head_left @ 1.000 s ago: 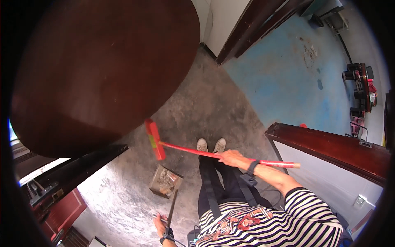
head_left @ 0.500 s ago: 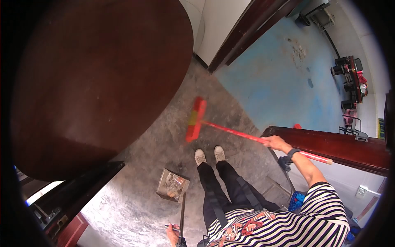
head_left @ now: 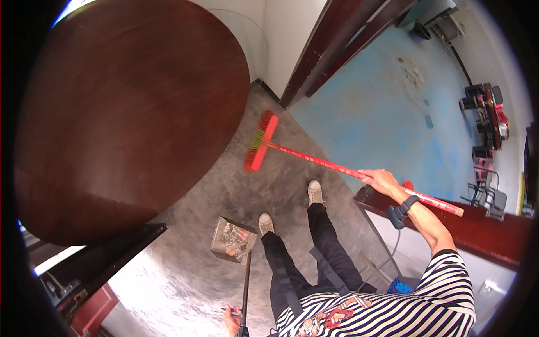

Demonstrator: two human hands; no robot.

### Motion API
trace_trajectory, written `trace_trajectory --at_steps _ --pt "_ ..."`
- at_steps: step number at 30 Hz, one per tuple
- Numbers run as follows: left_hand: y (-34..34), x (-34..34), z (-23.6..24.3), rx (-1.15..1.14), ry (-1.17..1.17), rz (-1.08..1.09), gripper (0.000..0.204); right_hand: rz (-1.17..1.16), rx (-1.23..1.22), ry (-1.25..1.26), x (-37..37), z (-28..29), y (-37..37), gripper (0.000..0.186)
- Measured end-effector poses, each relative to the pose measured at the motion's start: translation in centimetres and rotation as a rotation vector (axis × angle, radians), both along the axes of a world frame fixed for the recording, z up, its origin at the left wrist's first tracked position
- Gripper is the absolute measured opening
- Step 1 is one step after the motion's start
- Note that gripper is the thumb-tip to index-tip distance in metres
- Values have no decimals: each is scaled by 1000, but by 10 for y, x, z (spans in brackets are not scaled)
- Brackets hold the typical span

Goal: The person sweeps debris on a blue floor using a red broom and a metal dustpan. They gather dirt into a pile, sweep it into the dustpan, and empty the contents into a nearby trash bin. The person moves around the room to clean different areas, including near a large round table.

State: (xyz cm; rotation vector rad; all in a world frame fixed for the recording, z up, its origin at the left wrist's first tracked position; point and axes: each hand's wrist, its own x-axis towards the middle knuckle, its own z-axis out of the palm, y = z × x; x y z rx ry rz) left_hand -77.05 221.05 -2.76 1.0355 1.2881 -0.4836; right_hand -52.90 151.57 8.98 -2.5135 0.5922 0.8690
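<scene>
My right hand [head_left: 383,182] was wrapped around the long red pole of a broom with a flat red head [head_left: 265,143] and red-and-green bristles [head_left: 257,140], gripping it short of the tail end, so the spare length ran back alongside my forearm and, I judged, steadied the reach. The head lay out ahead of my shoes, between the right edge of the large, dark brown rounded tabletop [head_left: 135,112] and the border where the grey concrete floor [head_left: 208,205] met the blue floor [head_left: 359,106]. It was tipped with its bristles toward the tabletop; I couldn't tell whether they touched the concrete. Just left of my left pale shoe [head_left: 265,223] sat an open, box-shaped metallic dustpan [head_left: 227,256], whose walls seemed to hold its pale and brownish scraps [head_left: 238,237] together. Its slim dark handle [head_left: 246,286] rose from the corner nearest me, probably to spare stooping. My left hand [head_left: 231,323] was beside that handle's upper part, fingers bent; I couldn't tell whether they gripped it.
</scene>
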Motion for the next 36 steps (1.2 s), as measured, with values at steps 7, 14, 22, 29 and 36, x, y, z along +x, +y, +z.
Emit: trace_trajectory --at_steps 7,14,22,29,36 --pt "-89 7 77 72 56 98 17 136 95 -132 96 -107 -38 39" --pt "-120 -55 54 66 -21 259 15 17 228 -86 112 -181 -107 45" --pt "-154 -71 50 33 39 300 23 -130 383 -14 2 -163 -114 47" --pt "-142 -120 19 -41 54 316 30 -44 133 18 -128 -83 -175 44" --pt "-158 -101 2 -16 23 288 35 -5 -214 95 -151 -13 -201 40"
